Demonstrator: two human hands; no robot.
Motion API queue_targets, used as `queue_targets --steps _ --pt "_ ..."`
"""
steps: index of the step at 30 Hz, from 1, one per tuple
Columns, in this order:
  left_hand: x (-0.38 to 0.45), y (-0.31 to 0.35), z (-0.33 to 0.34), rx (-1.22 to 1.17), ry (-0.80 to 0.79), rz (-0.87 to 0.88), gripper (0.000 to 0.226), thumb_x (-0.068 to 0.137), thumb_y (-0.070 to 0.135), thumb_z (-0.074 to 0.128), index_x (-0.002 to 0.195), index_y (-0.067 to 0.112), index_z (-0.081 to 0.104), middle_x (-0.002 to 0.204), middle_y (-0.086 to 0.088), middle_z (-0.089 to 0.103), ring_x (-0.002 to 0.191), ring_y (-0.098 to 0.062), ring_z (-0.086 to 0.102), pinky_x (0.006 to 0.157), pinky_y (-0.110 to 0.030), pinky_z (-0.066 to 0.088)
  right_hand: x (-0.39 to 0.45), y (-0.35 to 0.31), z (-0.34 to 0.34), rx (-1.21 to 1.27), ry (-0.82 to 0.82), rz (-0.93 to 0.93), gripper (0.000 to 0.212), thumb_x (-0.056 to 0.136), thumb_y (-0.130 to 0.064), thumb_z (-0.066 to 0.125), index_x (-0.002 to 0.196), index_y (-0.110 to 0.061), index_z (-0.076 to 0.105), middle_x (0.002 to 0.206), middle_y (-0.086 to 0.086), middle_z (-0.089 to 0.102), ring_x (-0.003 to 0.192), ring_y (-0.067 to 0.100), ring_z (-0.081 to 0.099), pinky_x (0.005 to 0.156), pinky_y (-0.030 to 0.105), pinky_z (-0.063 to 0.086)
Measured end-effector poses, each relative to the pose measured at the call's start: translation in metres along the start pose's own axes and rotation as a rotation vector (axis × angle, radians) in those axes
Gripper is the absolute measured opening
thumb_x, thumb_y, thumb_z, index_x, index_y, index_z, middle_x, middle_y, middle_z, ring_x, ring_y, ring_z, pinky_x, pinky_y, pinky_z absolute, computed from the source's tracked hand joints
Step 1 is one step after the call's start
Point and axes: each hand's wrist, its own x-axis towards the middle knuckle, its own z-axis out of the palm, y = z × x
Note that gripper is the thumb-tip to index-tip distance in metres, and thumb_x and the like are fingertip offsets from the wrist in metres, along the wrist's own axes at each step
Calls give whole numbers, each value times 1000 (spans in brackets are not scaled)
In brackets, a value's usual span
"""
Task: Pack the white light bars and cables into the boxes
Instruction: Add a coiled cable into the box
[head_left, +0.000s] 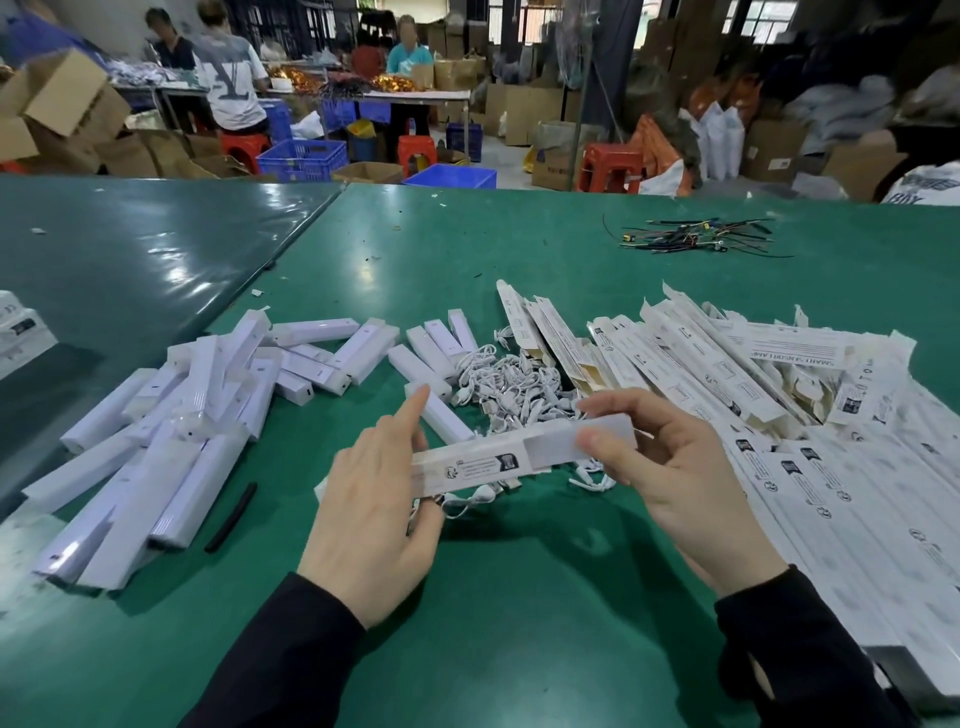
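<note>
1. Left hand grips the near-left end of a printed box held above the green table, index finger sticking up, with a white cable dangling under it.
2. Right hand pinches a white light bar that sits partway in the box's right end.
3. Print on the held box is too small to read.
4. Loose light bars are piled left, a cable heap sits just past the hands, and flat boxes lie right, one reading "SMART SENSOR LAMP" upside down.
5. Dark wires lie far right.
</note>
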Motion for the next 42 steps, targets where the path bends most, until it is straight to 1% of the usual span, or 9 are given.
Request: queue_targets --steps 4,8,14,23,27,31,34,38,42 --pt "2 -5 2 -213 181 -46 103 68 -2 77 148 29 19 110 7 55 90 -10 59 77 -30 52 3 3 -5 73 179 64 38 69 -23 75 104 -12 65 71 -6 68 57 2 55 56 12 45" --pt "4 -9 0 -282 305 -100 97 70 20 81 146 33 23 98 16 67 91 -21 66 86 -52 53 4 5 -10 175 218 146 21 86 -12 68 107 -12 68 71 -5 67 63 9 54 58 16 48" --pt "3 -5 4 -354 327 -25 93 68 1 85 144 20 34 96 15 68 93 0 65 89 -13 48 4 -1 -5 287 308 156 34 70 -21 75 99 -15 59 76 4 74 65 10 63 58 15 51" --pt "1 -3 10 -405 305 76 74 77 17 76 139 32 38 105 14 67 100 -1 66 92 -17 49 -1 10 11 -139 183 34 23 81 -50 58 84 -36 77 101 -14 70 90 -11 59 70 4 42" --pt "-3 1 12 -396 266 104 65 81 26 75 137 33 42 105 11 68 99 -3 65 88 -21 52 2 6 5 -73 208 149 50 71 -65 56 80 -19 73 95 -20 69 86 -16 59 80 25 36" --pt "-3 2 14 -385 310 84 59 79 25 76 132 28 49 106 13 66 100 -2 64 87 -15 48 2 2 0 71 44 237 49 73 -73 61 80 -27 79 106 -5 73 102 6 64 92 35 44" --pt "-2 5 13 -356 301 102 49 82 27 74 126 21 54 106 11 65 99 -6 63 87 -20 50 -1 2 9 -179 45 138 46 68 -64 71 79 -21 79 114 -15 67 102 6 61 81 22 46" --pt "-2 6 11 -339 167 135 29 86 31 66 110 16 67 106 13 66 94 -7 63 79 -28 53 -3 3 12 -62 -30 112 39 66 -43 73 76 -6 77 113 -6 69 106 21 63 93 43 48" --pt "0 7 8 -228 55 70 26 83 42 62 102 24 65 87 29 57 67 6 49 62 -19 46 -3 2 15 7 127 -49 28 79 -34 76 91 -9 74 117 -1 66 100 12 64 80 26 54"
